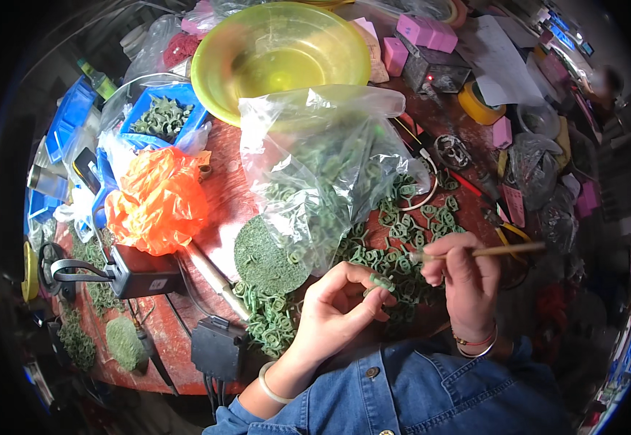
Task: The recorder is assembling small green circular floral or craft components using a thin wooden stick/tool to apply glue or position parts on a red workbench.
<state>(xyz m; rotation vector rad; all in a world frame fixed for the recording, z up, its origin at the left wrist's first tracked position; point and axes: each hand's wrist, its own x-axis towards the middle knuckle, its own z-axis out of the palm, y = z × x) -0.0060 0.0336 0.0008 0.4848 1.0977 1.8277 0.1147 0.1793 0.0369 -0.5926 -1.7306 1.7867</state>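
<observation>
The left hand (333, 308) pinches one small green ring (382, 283) in its fingertips, just below the big clear bag (315, 167). The right hand (464, 279) is pressed around a thin stick (489, 251). The stick lies sideways, its tip pointing left, just above the ring.

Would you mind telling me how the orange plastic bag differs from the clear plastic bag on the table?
The orange bag is opaque and vivid, so its contents are hidden; the clear bag is see-through and shows green ring-shaped pieces inside. The orange bag is crumpled into a smaller bundle on the left; the clear bag is larger and stands puffed up in the middle, in front of the yellow-green basin. Both are thin, crinkled plastic, untouched by either hand.
</observation>
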